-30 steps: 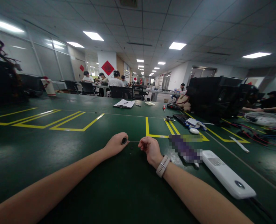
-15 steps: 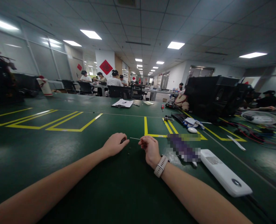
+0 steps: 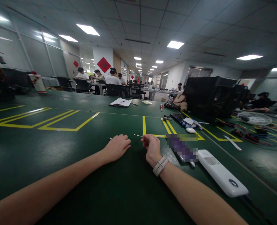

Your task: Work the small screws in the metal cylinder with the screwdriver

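My left hand (image 3: 117, 147) lies palm down on the green table (image 3: 58, 150), fingers curled over a small dark round part that is now hidden beneath them. My right hand (image 3: 151, 146), with a pale watch band at the wrist, pinches a thin metal pin (image 3: 138, 135) whose tip points left toward my left hand. A short gap separates the pin's tip from my left fingers. Yellow tape lines (image 3: 144, 125) run just beyond both hands.
A white flat device (image 3: 221, 175) and a blurred purple object (image 3: 182, 149) lie right of my right hand. Farther back are a clipboard (image 3: 120, 102), gloves (image 3: 190, 123), a black case (image 3: 213, 97) and cables (image 3: 253, 131). People sit at desks behind.
The pin has come away from the round part. My left hand has turned down over that part and hides it. The view has tilted down a little.
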A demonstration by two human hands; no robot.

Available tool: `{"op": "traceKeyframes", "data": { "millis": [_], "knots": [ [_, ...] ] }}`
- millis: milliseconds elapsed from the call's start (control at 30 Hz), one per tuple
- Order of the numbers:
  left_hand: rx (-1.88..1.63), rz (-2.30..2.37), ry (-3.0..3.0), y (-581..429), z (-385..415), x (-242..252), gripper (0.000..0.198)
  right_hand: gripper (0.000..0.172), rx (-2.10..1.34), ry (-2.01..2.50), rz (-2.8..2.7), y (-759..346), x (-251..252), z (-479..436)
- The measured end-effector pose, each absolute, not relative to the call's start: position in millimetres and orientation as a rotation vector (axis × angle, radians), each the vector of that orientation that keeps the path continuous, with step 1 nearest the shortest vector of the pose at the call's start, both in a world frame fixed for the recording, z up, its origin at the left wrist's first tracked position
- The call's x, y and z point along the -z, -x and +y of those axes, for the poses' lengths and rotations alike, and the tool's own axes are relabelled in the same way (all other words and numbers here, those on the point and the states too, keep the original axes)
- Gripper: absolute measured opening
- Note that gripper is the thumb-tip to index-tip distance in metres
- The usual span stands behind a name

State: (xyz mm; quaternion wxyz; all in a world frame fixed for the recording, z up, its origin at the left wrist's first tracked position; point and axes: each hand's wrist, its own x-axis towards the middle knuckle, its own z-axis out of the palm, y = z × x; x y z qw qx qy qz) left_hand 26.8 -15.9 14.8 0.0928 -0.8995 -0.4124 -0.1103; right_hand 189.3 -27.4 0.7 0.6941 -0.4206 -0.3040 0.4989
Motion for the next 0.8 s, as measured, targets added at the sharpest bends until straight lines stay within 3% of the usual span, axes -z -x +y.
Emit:
{"op": "traceKeyframes", "data": {
  "millis": [200, 467, 567, 800],
  "knots": [
    [0.267, -1.266, 2.640, 13, 20, -14, 0.020, 0.006, -1.001, 0.971, -0.760, -199, -24, -27],
    [0.270, -1.397, 2.538, 84, 71, -18, 0.021, 0.014, -0.499, 1.237, -0.991, -281, -68, 45],
    [0.285, -1.428, 2.514, 100, 80, -19, 0.023, 0.027, -0.387, 1.437, -1.165, -314, -67, 75],
    [0.308, -1.436, 2.465, 104, 82, -18, 0.031, 0.028, -0.154, 1.948, -1.553, -345, -53, 136]
  ]
}}
